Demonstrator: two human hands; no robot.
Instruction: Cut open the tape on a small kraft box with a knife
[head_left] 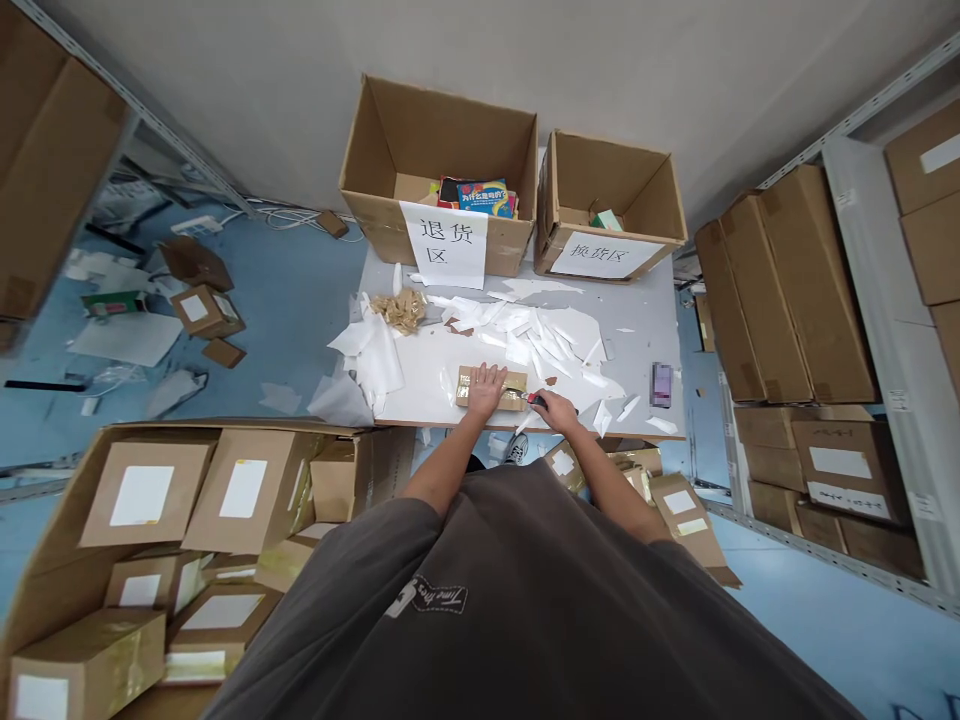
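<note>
Head view: taped box (pixel 514 381) under flat left hand (pixel 486 390), right hand (pixel 556 411) tight around cutter (pixel 535 399) alongside.

Cartons (pixel 814 290) are crowding metal shelving (pixel 892 310), marking a stockroom. Paper signs (pixel 454 265) are labelling open boxes (pixel 379 235) for returns and exchanges.

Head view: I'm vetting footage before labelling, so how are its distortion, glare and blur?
Head view: wide-angle stretch seems to slant the grey metal shelf upright at right; head view: shiny tape glints on the small brown cardboard box; head view: the purple-screened rectangular phone looks pixelated.
</note>
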